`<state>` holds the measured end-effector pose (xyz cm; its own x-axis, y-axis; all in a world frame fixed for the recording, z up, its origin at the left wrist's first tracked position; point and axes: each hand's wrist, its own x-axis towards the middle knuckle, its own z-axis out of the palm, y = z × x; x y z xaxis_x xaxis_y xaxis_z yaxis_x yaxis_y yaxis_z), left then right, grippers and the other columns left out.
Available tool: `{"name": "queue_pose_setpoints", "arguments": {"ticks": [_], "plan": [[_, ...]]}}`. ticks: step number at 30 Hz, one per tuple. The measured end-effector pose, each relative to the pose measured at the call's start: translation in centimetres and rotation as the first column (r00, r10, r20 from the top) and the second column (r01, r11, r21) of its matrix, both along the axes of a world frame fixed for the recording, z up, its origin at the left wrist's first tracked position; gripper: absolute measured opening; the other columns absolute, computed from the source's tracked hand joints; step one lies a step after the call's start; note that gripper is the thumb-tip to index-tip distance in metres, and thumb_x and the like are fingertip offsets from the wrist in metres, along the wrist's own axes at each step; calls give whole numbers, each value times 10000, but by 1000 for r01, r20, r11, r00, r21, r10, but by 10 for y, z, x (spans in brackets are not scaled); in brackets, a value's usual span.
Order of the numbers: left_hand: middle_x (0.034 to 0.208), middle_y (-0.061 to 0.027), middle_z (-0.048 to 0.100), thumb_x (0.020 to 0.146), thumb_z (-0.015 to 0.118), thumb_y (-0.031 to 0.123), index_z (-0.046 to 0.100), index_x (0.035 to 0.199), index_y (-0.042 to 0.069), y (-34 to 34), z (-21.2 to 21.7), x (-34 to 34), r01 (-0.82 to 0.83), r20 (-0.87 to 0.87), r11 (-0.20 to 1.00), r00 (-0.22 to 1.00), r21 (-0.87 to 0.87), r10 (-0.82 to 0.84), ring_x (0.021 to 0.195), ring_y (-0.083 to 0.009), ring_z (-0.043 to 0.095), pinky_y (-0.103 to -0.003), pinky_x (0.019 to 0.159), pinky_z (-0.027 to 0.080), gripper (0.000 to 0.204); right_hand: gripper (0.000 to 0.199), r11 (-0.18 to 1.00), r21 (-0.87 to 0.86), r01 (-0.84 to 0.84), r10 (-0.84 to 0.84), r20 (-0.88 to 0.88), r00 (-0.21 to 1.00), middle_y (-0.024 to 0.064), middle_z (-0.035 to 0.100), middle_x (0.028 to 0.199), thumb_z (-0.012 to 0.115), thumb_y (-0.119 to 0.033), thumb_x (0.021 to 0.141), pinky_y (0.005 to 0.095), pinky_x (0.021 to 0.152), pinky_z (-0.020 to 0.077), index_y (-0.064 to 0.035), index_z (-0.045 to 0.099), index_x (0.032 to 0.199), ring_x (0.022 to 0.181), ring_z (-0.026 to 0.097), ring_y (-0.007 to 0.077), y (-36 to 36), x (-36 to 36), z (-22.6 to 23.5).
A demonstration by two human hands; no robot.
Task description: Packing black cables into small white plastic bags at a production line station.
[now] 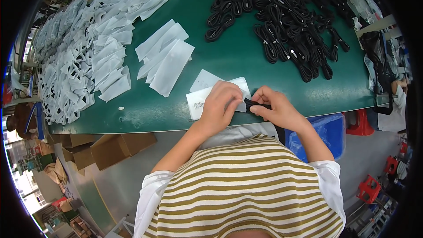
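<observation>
At the table's near edge my right hand (278, 109) is closed on a coiled black cable (251, 103), gripped between thumb and fingers. The cable's left end meets the edge of a translucent plastic bag (241, 107); whether it is inside the bag I cannot tell. My left hand (221, 105) pinches that bag, its fingers bent over it. Under and beside the left hand lies a small pile of flat white bags (194, 105), one with dark print. Another loose bag (204, 80) sticks out at the pile's far side.
Filled white bags (171, 68) lie left of centre, with a large heap of bags (79, 70) farther left. Bundled black cables (286, 17) cover the far right of the green table (185, 114). Below stand a blue bin (337, 139), cardboard boxes (119, 150) and a red stool (362, 123).
</observation>
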<state>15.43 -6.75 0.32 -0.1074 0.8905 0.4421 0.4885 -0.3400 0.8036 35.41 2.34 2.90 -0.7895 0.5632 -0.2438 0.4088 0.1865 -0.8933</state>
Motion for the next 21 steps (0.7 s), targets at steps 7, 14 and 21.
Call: {"name": "queue_pose_setpoints", "arguments": {"ticks": [7,14,21], "plan": [[996,-94,618,763,683,-28,581,872,40,3,19,0,-16,-111,994,993,109,28,935,-321,538,-389,805,453,164,337,850,526,10,8,-32,999,89,659,877,759,-61,802,313,658,496,-12,589,1088,820,652,173,-5,3,0],[1053,-108,613,778,698,-12,582,878,39,11,31,-6,-27,-109,994,993,109,39,985,-308,547,-377,824,461,161,326,894,359,269,-50,-517,855,132,623,1011,774,-22,773,307,634,498,-6,599,1048,825,614,164,-3,-20,-2],[1229,-122,542,895,674,54,593,951,34,13,46,-19,77,580,997,811,19,-74,1087,-184,547,-349,959,442,101,252,825,480,297,62,-601,797,152,581,1087,718,7,826,274,646,495,11,590,1043,774,582,157,2,-55,17]]}}
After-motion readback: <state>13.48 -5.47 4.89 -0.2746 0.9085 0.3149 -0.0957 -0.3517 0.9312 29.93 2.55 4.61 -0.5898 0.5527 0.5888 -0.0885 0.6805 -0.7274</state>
